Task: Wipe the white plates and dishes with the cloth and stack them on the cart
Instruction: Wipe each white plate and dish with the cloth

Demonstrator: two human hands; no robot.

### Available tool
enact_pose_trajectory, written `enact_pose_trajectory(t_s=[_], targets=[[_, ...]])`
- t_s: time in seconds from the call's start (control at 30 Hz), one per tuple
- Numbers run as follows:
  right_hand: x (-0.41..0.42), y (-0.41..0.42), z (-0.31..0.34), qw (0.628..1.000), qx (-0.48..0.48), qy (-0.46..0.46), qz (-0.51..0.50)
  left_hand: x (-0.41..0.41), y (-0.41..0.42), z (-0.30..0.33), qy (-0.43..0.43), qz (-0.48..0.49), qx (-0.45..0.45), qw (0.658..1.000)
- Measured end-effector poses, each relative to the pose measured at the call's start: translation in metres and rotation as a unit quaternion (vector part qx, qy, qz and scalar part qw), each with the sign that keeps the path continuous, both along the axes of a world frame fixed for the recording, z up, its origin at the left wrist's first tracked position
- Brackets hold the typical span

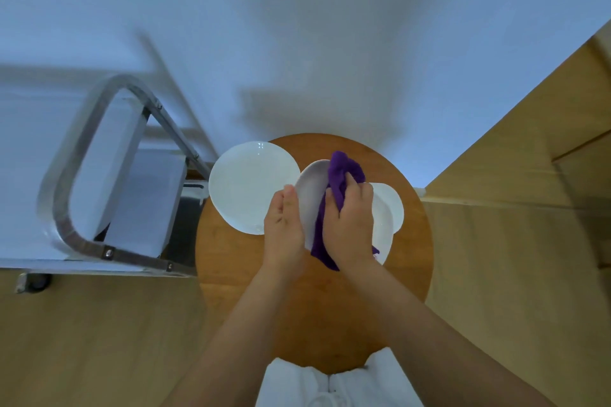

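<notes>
Two hands busy: left hand (pixel 283 228) gripping tilted plate (pixel 312 188), right hand (pixel 350 225) clutching purple cloth (pixel 340 175) against it.

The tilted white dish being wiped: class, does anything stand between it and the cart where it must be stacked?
Yes. A large white plate lies on the round wooden table, directly between the tilted dish and the cart to its left. The dish would probably have to be lifted over it.
</notes>
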State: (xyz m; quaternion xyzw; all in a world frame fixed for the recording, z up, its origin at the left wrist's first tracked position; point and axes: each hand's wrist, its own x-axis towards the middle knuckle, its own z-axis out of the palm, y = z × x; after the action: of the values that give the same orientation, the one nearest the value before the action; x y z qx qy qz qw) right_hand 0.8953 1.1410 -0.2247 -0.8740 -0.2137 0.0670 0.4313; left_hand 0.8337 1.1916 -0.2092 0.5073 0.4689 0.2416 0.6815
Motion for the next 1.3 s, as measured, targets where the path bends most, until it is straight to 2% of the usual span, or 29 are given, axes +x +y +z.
enact_pose_trajectory(t_s=[0.1,0.3,0.4,0.5,0.63,0.73,0.9,1.13,1.3], targets=[[-0.006,0.008,0.008,0.996,0.004,-0.052,0.067,-0.002,0.0,-0.001,-0.034,0.012,-0.047,0.998],[-0.019,0.01,0.028,0.976,0.021,-0.1,0.193,-0.006,0.01,0.005,-0.091,0.041,-0.074,0.992],[-0.029,0.003,0.035,0.959,0.008,-0.15,0.241,-0.007,0.021,0.019,-0.111,0.085,-0.139,0.98],[-0.033,-0.009,0.038,0.95,0.019,-0.18,0.252,-0.007,0.028,0.032,-0.107,0.086,-0.194,0.971],[-0.028,-0.027,0.034,0.929,0.006,-0.242,0.281,-0.006,0.038,0.036,-0.035,0.071,-0.127,0.989],[-0.019,-0.044,0.025,0.893,-0.04,-0.309,0.326,-0.006,0.049,0.037,0.037,0.043,-0.071,0.996],[0.007,-0.072,0.013,0.818,-0.154,-0.385,0.398,-0.003,0.061,0.044,0.039,0.027,-0.095,0.994],[0.026,-0.098,0.006,0.758,-0.194,-0.421,0.459,0.002,0.062,0.041,0.104,0.006,-0.104,0.989],[0.04,-0.106,0.01,0.709,-0.202,-0.439,0.514,0.011,0.061,0.045,0.141,-0.064,-0.039,0.987]])
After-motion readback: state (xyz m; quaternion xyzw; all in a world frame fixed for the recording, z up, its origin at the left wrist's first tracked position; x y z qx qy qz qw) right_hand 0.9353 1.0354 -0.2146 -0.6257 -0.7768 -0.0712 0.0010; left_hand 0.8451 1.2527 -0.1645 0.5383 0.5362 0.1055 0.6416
